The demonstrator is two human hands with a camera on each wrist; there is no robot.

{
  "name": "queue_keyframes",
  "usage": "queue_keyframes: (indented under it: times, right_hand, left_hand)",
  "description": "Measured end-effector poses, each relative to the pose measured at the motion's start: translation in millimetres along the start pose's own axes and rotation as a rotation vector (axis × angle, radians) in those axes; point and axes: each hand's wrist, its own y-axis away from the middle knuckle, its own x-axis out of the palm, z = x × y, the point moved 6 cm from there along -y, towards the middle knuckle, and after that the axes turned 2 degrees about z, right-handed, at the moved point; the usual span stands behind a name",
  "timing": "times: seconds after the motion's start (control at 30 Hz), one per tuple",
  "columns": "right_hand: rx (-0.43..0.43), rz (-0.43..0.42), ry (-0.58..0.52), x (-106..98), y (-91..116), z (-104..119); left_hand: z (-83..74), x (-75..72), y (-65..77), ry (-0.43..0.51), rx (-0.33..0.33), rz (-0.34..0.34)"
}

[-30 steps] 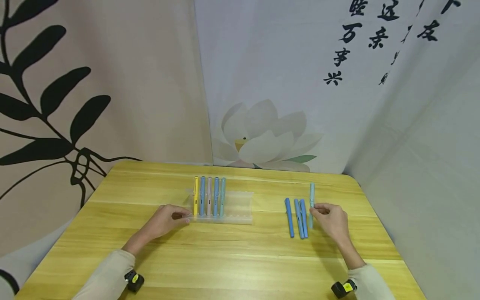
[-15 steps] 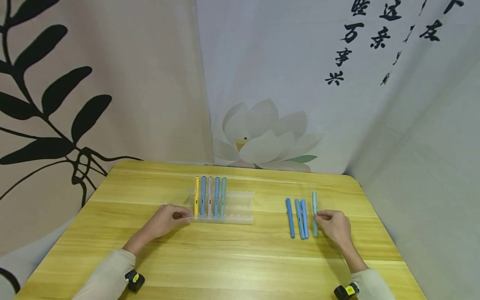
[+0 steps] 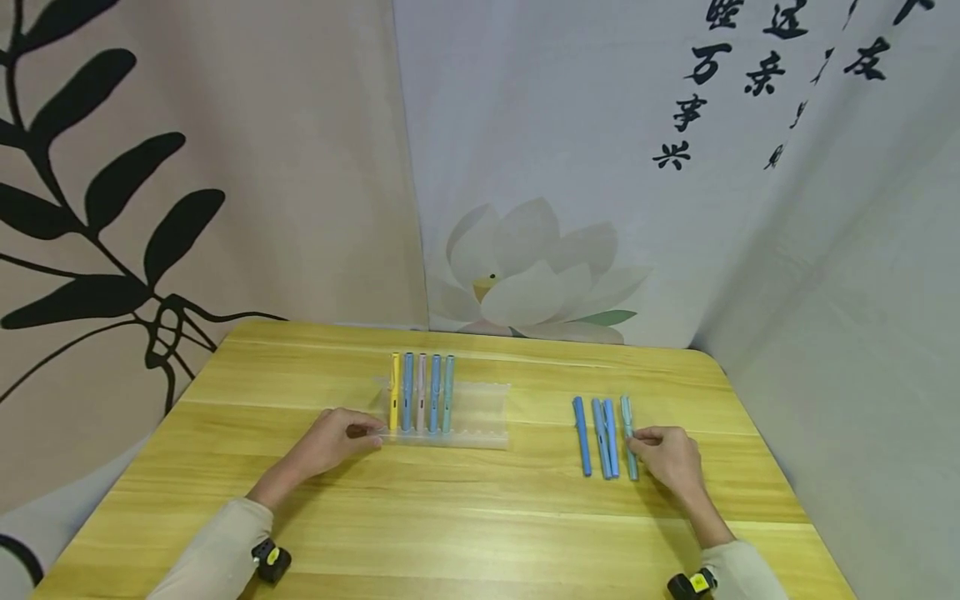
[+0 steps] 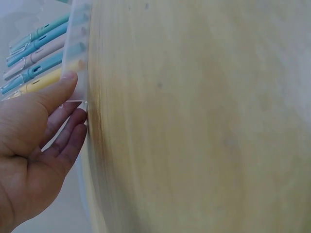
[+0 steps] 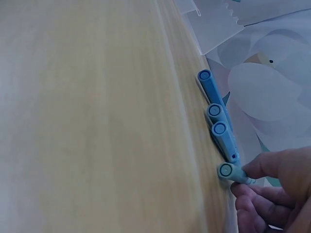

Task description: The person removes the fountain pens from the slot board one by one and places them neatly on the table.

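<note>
My left hand (image 3: 336,439) holds the left end of a clear plastic pen rack (image 3: 482,414); in the left wrist view its thumb lies on the rack's edge. Standing side by side in the rack's left part are a yellow pen (image 3: 394,392), a blue pen (image 3: 408,392), a pale pink pen (image 3: 422,393), another blue pen (image 3: 435,393) and a green pen (image 3: 447,393). On the right, my right hand (image 3: 670,458) pinches a light teal pen (image 5: 226,170) between thumb and fingers, low at the tabletop.
Left of the teal pen lie three blue pens: a separate darker blue pen (image 3: 582,437) and two touching ones, a left blue pen (image 3: 601,438) and a right blue pen (image 3: 611,438). Printed curtains (image 3: 525,167) hang behind the wooden table (image 3: 465,517).
My right hand has brought the teal pen toward the table's front, and it now lies beside the blue pens, slightly tilted. The left hand has stayed at the rack.
</note>
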Motion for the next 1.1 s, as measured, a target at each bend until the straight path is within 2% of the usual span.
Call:
queue_keyframes:
  times: [0.8, 0.9, 1.1]
  right_hand:
    - [0.004, -0.006, -0.003, -2.0, 0.0, 2.4]
    - [-0.027, -0.020, -0.011, -7.4, 0.5, 10.0]
    - [-0.149, -0.033, -0.015, -15.3, 2.9, 32.9]
  left_hand:
    - [-1.1, -1.1, 0.0, -0.004, -0.005, -0.007]
    - [-1.0, -1.0, 0.3, 0.003, -0.006, -0.004]
    - [0.9, -0.4, 0.0, -0.010, -0.005, -0.008]
